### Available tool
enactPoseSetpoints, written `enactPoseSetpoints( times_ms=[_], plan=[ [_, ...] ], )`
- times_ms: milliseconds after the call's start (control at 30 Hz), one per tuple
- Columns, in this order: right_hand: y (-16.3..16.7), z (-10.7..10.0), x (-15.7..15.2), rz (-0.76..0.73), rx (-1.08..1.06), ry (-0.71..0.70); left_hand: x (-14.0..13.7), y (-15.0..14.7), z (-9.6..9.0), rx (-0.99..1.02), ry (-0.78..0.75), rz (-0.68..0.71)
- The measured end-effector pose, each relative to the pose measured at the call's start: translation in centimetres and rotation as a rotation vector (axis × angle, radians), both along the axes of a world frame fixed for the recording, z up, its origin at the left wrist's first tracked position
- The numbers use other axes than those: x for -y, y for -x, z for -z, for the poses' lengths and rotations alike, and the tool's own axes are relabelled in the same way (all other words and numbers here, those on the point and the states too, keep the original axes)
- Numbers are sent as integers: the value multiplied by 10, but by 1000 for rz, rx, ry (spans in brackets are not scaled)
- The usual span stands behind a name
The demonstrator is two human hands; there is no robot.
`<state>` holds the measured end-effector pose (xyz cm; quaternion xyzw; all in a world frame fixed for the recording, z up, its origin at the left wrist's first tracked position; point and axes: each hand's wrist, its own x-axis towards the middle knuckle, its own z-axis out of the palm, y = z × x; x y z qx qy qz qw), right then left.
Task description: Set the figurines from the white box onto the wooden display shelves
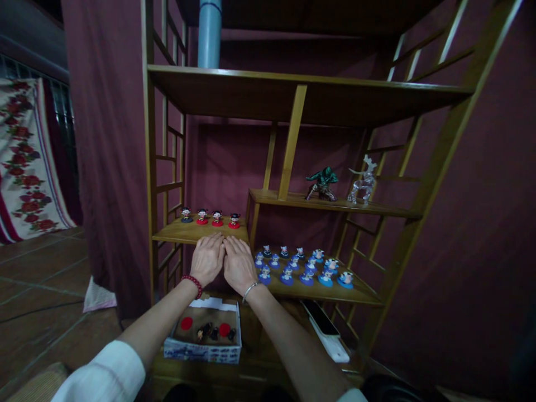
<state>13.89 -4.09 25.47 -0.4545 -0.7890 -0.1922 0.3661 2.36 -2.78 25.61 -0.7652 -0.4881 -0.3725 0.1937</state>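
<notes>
My left hand (208, 258) and my right hand (239, 262) reach forward side by side, backs up, at the front edge of the small left shelf (176, 231). Their fingers stretch out flat toward it, and the inner edges of the hands touch. No object shows in either hand; palms and thumbs are hidden. Just beyond, a row of several small black-haired figurines stands on that shelf, the rightmost figurine (234, 220) on a red base. Below my wrists, an open cardboard box (203, 353) contains red discs (186, 323) and small dark figurine pieces (205, 331).
Several blue and purple figurines (287, 275) fill the lower right shelf (364, 295). Above them stand a green figure (324, 181) and a clear deer ornament (363, 181). A phone (320, 318) lies on a white case-like object (335, 347) at lower right. Wooden posts (293, 142) divide the shelving.
</notes>
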Motion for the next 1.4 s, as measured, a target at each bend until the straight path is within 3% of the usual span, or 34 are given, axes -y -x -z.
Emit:
enactPoseSetpoints(
  times_ms=[333, 733, 967, 1167, 1400],
  plan=[
    [5, 23, 16, -21, -38, -60, 14, -2, 25, 58, -66, 73],
    [11, 58, 26, -80, -48, -28, 22, 7, 68, 91, -17, 140],
    [15, 97, 20, -106, -86, 110, 22, 9, 110, 146, 138, 104],
    [15, 131, 18, -98, -91, 273, 21, 6, 145, 171, 354, 93],
    [17, 173, 14, -133, -120, 471, 28, 5, 180, 144, 668, -12]
  ],
)
